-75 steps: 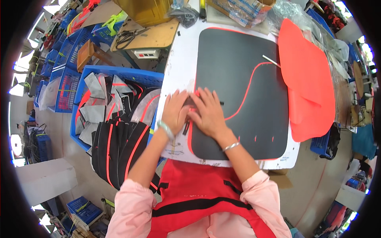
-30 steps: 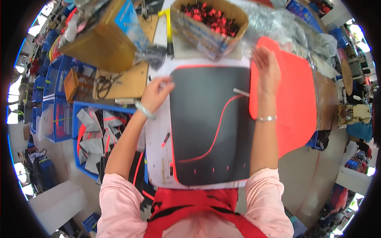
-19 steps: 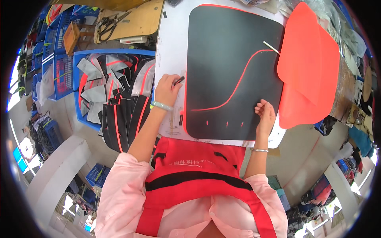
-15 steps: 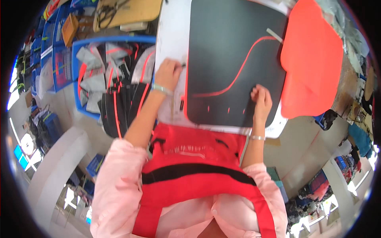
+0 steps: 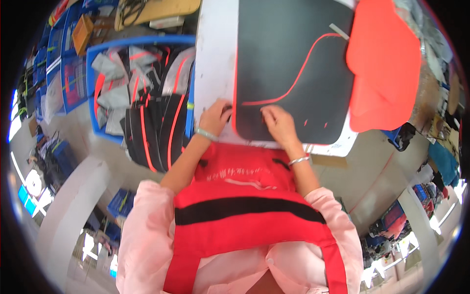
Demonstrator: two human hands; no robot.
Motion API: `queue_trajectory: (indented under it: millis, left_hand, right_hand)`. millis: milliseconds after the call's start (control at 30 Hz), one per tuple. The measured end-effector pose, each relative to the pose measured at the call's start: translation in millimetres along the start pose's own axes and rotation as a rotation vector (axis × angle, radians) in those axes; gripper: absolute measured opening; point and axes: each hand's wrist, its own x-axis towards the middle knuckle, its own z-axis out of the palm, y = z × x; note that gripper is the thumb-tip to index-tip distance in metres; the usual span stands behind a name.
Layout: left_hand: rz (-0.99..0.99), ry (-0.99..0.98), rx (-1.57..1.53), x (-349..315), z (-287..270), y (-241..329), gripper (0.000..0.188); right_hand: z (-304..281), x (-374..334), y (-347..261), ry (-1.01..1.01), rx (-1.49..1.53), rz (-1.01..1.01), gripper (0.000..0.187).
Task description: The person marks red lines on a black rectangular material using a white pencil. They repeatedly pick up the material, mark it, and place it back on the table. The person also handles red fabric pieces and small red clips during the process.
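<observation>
A dark grey, round-cornered panel (image 5: 274, 54) lies on a white board (image 5: 210, 54), with red showing along its left edge. A curved red line (image 5: 303, 68) and short red marks (image 5: 306, 122) show on it. Beside the panel's left edge is my left hand (image 5: 214, 119), fingers bent together around a small dark thing that I cannot make out. My right hand (image 5: 280, 126) rests over the panel's near part, just below the line's left end. Its fingertips are curled together, and whatever they hold is hidden.
Left of the board stands a blue crate (image 5: 92, 73) heaped with grey and black pieces with red strips (image 5: 142, 132). A bright red sheet (image 5: 384, 73) sticks out from the right side. Scissors (image 5: 132, 12) lie on a wooden surface at the far left.
My right hand has moved left across the panel, toward the line's left end. My left hand has come nearer along the panel's left edge. The view has shifted slightly.
</observation>
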Motion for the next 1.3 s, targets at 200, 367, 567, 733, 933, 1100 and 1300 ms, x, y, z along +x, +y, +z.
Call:
queue_trajectory:
  millis: [200, 367, 567, 733, 933, 1100, 1300]
  left_hand:
    - [0.092, -0.007, 0.067, -1, 8, -3, 0.021]
    - [-0.587, -0.051, -0.925, 42, -21, 30, 0.013]
    - [-0.031, -0.004, -0.744, 227, -101, 149, 0.016]
    - [0.245, 0.125, -0.611, 400, -146, 277, 0.045]
    - [0.711, 0.242, 0.001, 413, -98, 252, 0.058]
    - [0.646, 0.151, 0.537, 245, -26, 125, 0.057]
    - [-0.485, 0.163, -0.683, 166, -16, 31, 0.057]
  right_hand:
    - [-4, 3, -3, -0.035, -0.071, 0.001, 0.023]
    - [-28, 10, 12, 0.235, 0.006, 0.021, 0.022]
    - [-142, 25, 88, 0.757, 0.392, 0.272, 0.029]
    - [-201, 52, 82, 0.796, 1.055, 0.427, 0.036]
    - [-229, 86, 94, 0.817, 1.206, 0.277, 0.031]
    - [-297, 68, 71, 0.842, 1.219, 0.006, 0.024]
    - [-184, 9, 94, 0.626, 0.387, 0.339, 0.039]
